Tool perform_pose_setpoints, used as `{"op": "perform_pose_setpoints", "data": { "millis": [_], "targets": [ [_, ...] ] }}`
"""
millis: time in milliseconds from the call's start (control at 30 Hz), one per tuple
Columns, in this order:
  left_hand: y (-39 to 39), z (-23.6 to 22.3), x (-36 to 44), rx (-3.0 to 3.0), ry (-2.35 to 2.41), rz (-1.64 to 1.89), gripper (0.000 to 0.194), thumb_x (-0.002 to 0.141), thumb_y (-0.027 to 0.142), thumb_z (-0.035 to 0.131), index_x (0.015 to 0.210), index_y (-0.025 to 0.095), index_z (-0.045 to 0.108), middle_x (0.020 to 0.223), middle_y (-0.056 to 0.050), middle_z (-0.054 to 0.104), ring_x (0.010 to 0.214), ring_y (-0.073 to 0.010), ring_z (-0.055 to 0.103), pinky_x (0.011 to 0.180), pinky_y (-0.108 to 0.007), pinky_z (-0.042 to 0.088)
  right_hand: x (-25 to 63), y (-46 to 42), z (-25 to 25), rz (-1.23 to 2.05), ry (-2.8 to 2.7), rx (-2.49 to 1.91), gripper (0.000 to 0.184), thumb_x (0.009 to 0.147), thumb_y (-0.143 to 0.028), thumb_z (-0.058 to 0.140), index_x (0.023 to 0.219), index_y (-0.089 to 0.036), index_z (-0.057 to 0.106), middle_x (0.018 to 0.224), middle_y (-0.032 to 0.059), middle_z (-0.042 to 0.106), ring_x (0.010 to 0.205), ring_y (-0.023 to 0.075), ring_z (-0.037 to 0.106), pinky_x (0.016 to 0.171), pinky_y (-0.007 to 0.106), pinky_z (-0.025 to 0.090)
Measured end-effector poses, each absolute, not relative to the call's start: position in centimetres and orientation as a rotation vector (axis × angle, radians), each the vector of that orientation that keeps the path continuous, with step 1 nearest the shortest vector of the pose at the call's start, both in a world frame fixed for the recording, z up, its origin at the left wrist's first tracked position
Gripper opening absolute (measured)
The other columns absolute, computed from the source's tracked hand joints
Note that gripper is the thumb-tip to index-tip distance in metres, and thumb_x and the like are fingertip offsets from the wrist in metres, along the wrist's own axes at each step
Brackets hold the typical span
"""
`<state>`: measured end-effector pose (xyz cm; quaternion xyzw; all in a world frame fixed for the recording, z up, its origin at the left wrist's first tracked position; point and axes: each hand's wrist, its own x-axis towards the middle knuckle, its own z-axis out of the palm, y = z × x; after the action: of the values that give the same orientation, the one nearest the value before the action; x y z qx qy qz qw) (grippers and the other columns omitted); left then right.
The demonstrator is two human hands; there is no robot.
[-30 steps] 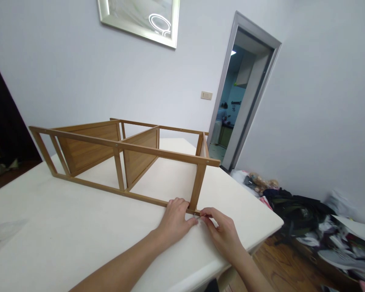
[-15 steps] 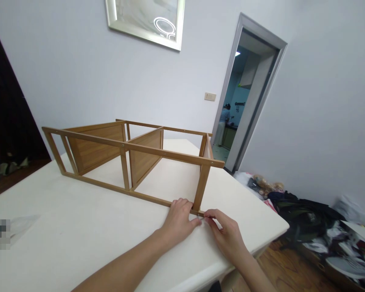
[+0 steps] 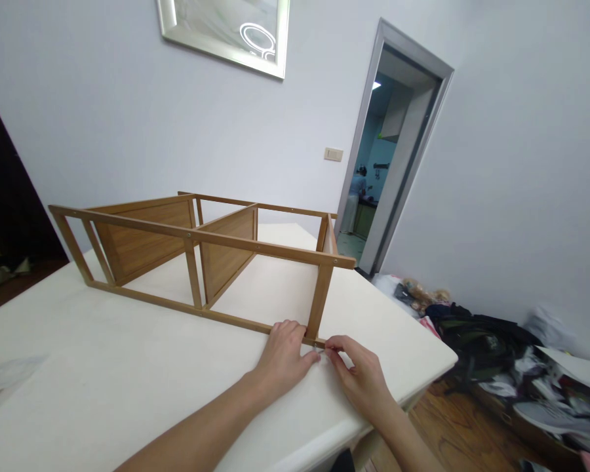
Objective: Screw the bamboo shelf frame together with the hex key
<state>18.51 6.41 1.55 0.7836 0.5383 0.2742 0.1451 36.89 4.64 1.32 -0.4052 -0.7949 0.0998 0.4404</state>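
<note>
A brown wooden shelf rack lies on its side on the white table. My left hand is closed around its lower near rail, just left of the end crosspiece, with the thumb on the near side. Out of that rail, by the thumb tip, sticks a small metal screw. Close to the screw, my right hand pinches with thumb and index finger at the rail's right end. Whatever lies between those fingertips is too small and covered to name.
Clear plastic lies at the table's left side. Bags, clothes and a grey shoe are heaped on the floor at right. Through the doorway a person stands in a kitchen. A framed picture hangs above.
The view swings slightly left and then back. Both hands stay at the same end of the rack, with only slight movement of the right fingertips near the screw.
</note>
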Motion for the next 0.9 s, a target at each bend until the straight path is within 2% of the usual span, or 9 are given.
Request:
{"op": "perform_pose_setpoints", "data": {
  "millis": [333, 733, 900],
  "targets": [
    [6.73, 1.09, 18.45, 2.261, 1.531, 0.812, 0.020, 0.080, 0.035, 0.068, 0.091, 0.019, 0.061, 0.099, -0.007, 0.066, 0.100, -0.0275, 0.058, 0.092, -0.041, 0.039, 36.75, 4.61, 1.62, 0.321, -1.916, -1.076, 0.014, 0.092, -0.022, 0.050, 0.091, -0.022, 0.064, 0.083, 0.0038, 0.071, 0.075, 0.0176, 0.068, 0.051, 0.023, 0.054],
    [6.73, 1.02, 18.37, 2.257, 1.515, 0.809, 0.020, 0.081, 0.034, 0.067, 0.092, 0.020, 0.061, 0.101, -0.007, 0.067, 0.101, -0.0277, 0.058, 0.092, -0.041, 0.039, 36.79, 4.63, 1.35, 0.210, -1.982, -1.026, 0.016, 0.090, -0.015, 0.048, 0.090, -0.021, 0.063, 0.082, 0.0040, 0.069, 0.074, 0.0175, 0.066, 0.061, 0.027, 0.054],
    [6.74, 1.03, 18.39, 2.246, 1.528, 0.825, 0.019, 0.080, 0.034, 0.068, 0.091, 0.020, 0.062, 0.100, -0.007, 0.067, 0.101, -0.0276, 0.059, 0.092, -0.041, 0.040, 36.62, 4.60, 1.45, 0.150, -2.052, -1.030, 0.019, 0.091, -0.012, 0.046, 0.087, -0.021, 0.062, 0.077, 0.0035, 0.063, 0.068, 0.0166, 0.062, 0.062, 0.028, 0.051]
  ]
}}
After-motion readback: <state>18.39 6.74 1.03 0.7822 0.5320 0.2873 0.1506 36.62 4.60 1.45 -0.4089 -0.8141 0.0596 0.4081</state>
